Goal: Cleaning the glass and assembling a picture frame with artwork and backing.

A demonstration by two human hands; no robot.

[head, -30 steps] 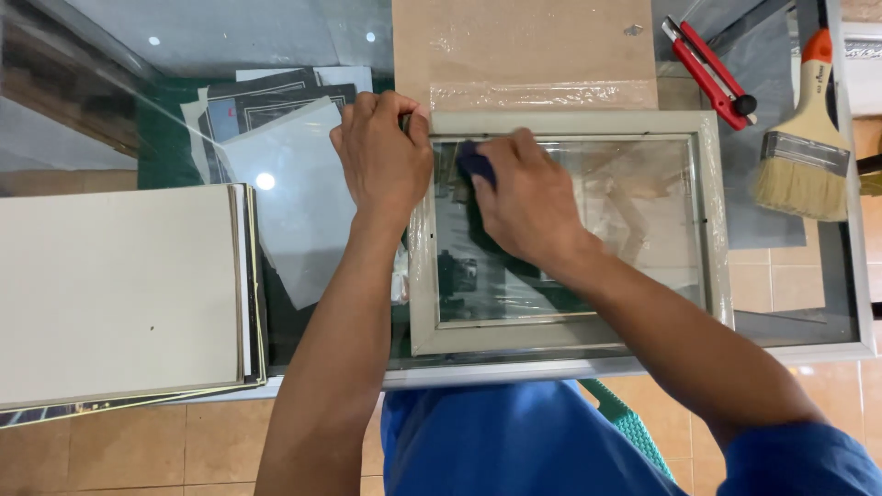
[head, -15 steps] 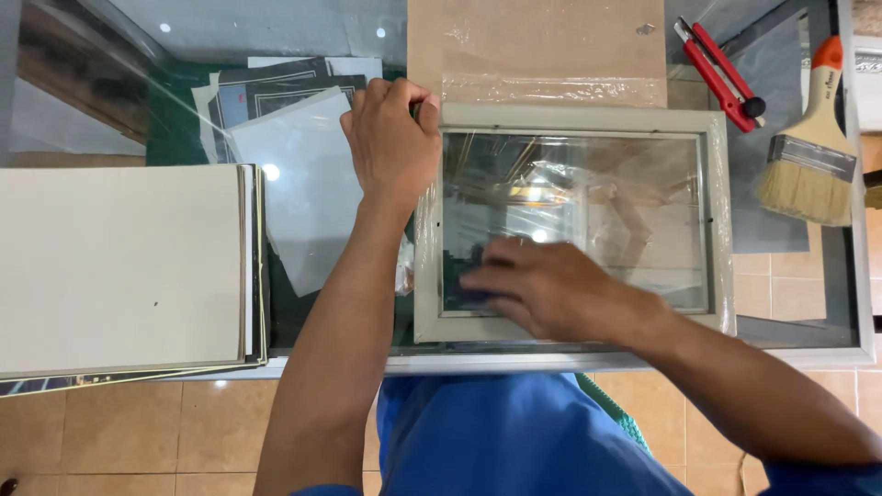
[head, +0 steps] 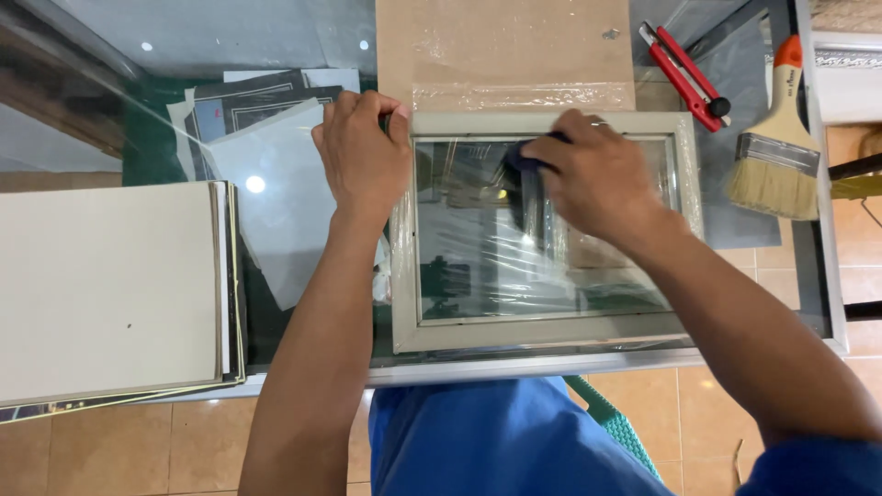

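A pale grey picture frame (head: 542, 332) with a glass pane lies flat on the glass table, partly covered in clear plastic film. My left hand (head: 363, 156) presses down on the frame's upper left corner. My right hand (head: 597, 179) is closed on a dark blue cloth (head: 519, 170) and holds it against the upper part of the glass. The cloth is mostly hidden under my fingers.
A stack of cream boards (head: 110, 289) lies at the left. Loose sheets (head: 266, 165) sit beyond my left hand. A brown board (head: 505, 46) lies behind the frame. A red utility knife (head: 684, 78) and a wide paintbrush (head: 776, 156) rest at the right, near the table's metal edge (head: 822, 230).
My right hand with the cloth moved from the frame's upper left down to its lower left, then up and right to the upper middle of the glass. My left hand stayed on the corner.
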